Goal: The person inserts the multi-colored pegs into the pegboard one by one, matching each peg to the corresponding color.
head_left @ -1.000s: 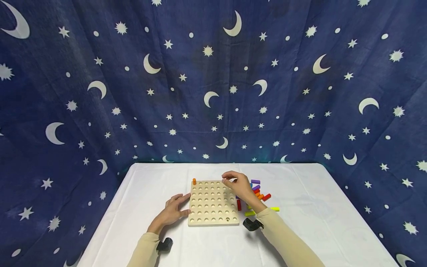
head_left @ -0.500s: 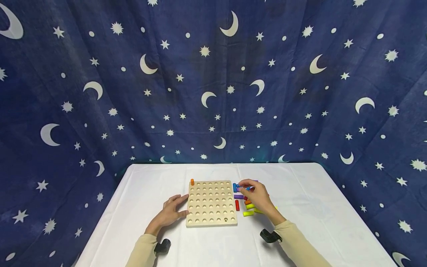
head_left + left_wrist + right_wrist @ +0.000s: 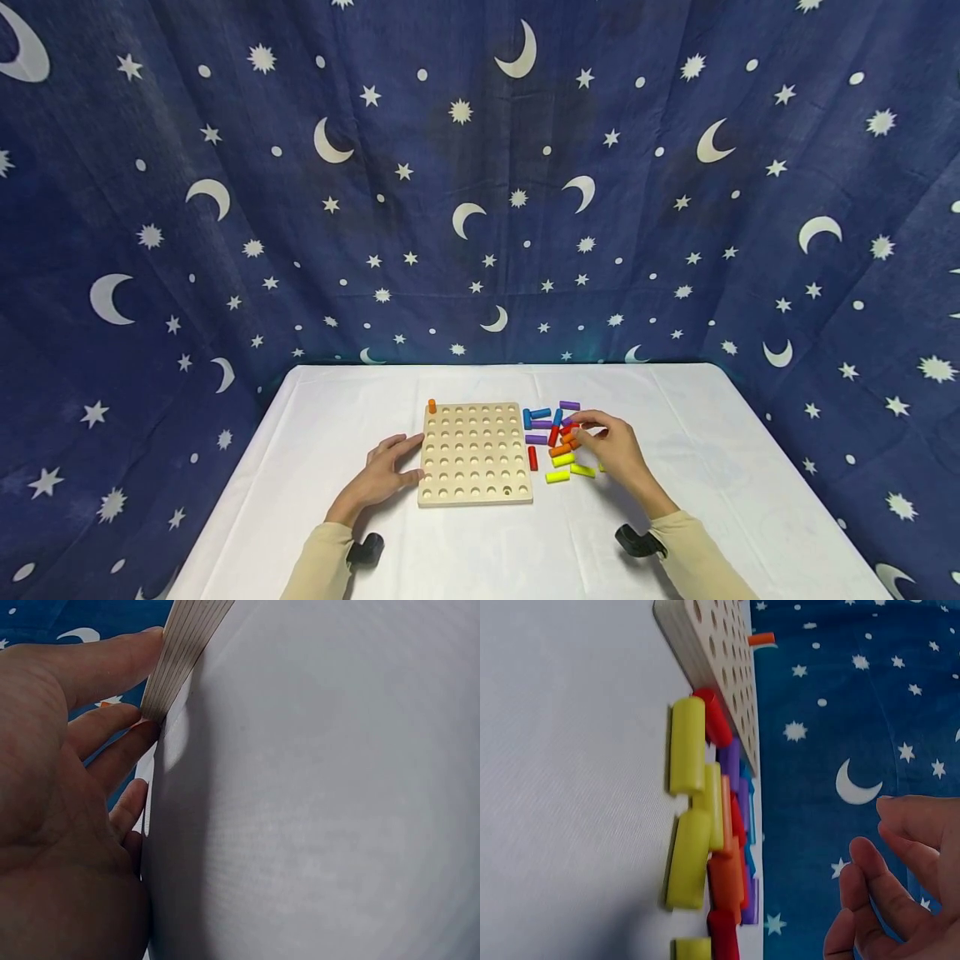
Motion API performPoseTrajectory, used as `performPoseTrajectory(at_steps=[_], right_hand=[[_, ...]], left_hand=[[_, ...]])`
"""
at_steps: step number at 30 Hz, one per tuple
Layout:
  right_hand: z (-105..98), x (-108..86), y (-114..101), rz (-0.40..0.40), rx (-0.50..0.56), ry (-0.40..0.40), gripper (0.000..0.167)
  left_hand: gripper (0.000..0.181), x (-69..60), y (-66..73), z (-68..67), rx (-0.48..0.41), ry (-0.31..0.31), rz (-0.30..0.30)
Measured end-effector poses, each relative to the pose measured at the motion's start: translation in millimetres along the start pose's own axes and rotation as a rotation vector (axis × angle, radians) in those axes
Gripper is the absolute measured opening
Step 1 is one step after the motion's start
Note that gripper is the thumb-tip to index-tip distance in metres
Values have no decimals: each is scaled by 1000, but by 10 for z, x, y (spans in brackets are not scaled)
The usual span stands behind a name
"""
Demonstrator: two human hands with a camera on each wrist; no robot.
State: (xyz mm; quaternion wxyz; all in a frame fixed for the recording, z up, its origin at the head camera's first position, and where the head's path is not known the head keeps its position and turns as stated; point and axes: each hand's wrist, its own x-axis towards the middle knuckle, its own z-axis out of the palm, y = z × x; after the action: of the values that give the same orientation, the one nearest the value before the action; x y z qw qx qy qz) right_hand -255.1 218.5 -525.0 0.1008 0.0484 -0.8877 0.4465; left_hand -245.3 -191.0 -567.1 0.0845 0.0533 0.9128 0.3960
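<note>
A square wooden pegboard (image 3: 452, 497) with rows of round holes lies on the table. One orange peg (image 3: 432, 407) stands upright in its far left corner hole. My left hand (image 3: 381, 482) touches the board's left side with thumb and fingertips; the left wrist view shows the fingers extended against the board's edge (image 3: 178, 656). To the right of the board lies a loose cluster of pegs: yellow (image 3: 557, 477), red (image 3: 532, 458), purple (image 3: 536, 439), blue (image 3: 527, 418) and orange (image 3: 560, 451). Over this cluster's right side hovers my right hand (image 3: 618, 450), fingers loosely bent, nothing visible between them (image 3: 907, 892).
A white cloth covers the table (image 3: 450, 558). Behind it hangs a dark blue curtain (image 3: 480, 250) with moons and stars. A black wrist camera (image 3: 639, 542) sits at the right sleeve, another camera (image 3: 366, 551) at the left.
My right hand has moved from above the board's far right corner, over the blue and purple pegs, to the right side of the cluster. The left hand has stayed at the board.
</note>
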Motion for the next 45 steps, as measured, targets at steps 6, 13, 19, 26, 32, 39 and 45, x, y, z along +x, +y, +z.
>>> performPoseTrajectory(at_steps=[6,13,19,26,32,39,45], right_hand=[[-98,-36,98,0,-36,44,19],[-208,-75,250,28,-80,54,21],[-279,-80,408,49,-97,53,24],[-310,-57,576,94,-114,18,27],[-308,37,654,60,-133,-14,28],[-288,102,666,81,-150,-64,29],[-240,118,634,89,-132,-85,28]], left_hand=[[66,5,13,-1,4,0,-8],[66,5,2,-2,8,1,-10],[67,5,-11,6,3,-3,-11],[67,1,-13,5,7,-1,-3],[67,0,-16,7,7,0,3],[66,-10,3,5,1,-7,0],[66,-6,9,-5,5,-2,-11]])
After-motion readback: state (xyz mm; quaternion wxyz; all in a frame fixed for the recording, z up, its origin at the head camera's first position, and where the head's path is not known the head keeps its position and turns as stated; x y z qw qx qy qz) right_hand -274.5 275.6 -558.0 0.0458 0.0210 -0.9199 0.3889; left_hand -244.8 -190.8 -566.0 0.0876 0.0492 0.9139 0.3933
